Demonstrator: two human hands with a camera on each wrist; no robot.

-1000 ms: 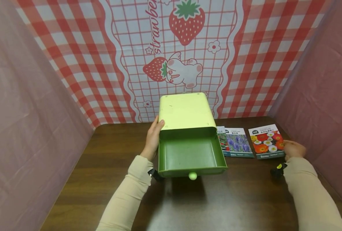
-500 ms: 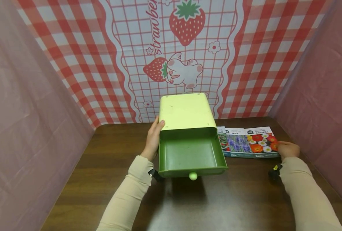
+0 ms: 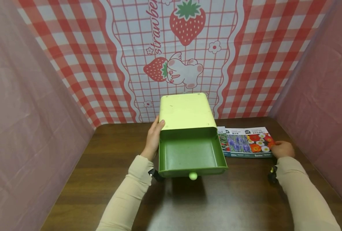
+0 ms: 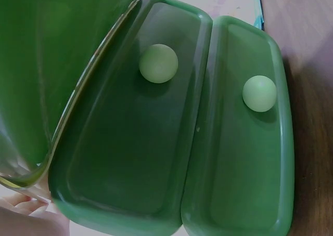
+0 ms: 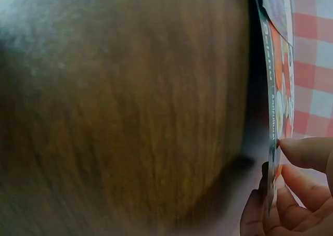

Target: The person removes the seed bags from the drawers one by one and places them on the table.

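Note:
My left hand (image 3: 153, 138) grips the left side of a small pale-green drawer cabinet (image 3: 186, 110), thumb on its top edge. Its top green drawer (image 3: 188, 155) is pulled out with nothing in it. Below, two shut drawer fronts (image 4: 130, 142) with round knobs show in the left wrist view. At the right, my right hand (image 3: 283, 149) pinches the right edge of a poppy seed packet (image 3: 257, 142), thumb on its printed face. This packet overlaps a lavender seed packet (image 3: 238, 142). A third packet (image 3: 223, 139) with red flowers is partly hidden by the cabinet.
The brown wooden table (image 3: 107, 160) lies under everything. A red-and-white checked strawberry cloth (image 3: 185, 48) hangs behind it. Pink cloth walls (image 3: 318, 80) stand on both sides.
My right hand has moved left with the poppy packet, from apart to overlapping the lavender packet. My left hand and the cabinet have stayed put.

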